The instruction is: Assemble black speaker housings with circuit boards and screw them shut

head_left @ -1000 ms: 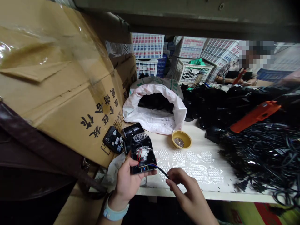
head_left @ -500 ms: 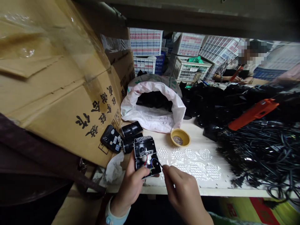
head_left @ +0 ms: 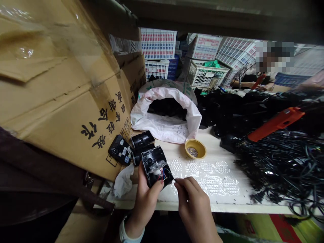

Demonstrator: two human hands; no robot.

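The left hand (head_left: 146, 200) grips an open black housing (head_left: 153, 161), tilted, probably so its thin wires (head_left: 163, 173) face up toward the person. Just beside its lower corner, the right hand (head_left: 194, 204) has fingertips pinched narrow on what looks like a black cable (head_left: 174, 180), perhaps steadying it.

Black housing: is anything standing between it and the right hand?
Nothing visible. The left hand holds the black housing, and the right hand is at its near right corner, pinching a dark cable there. The yellow bowl stands farther back, out of the way.
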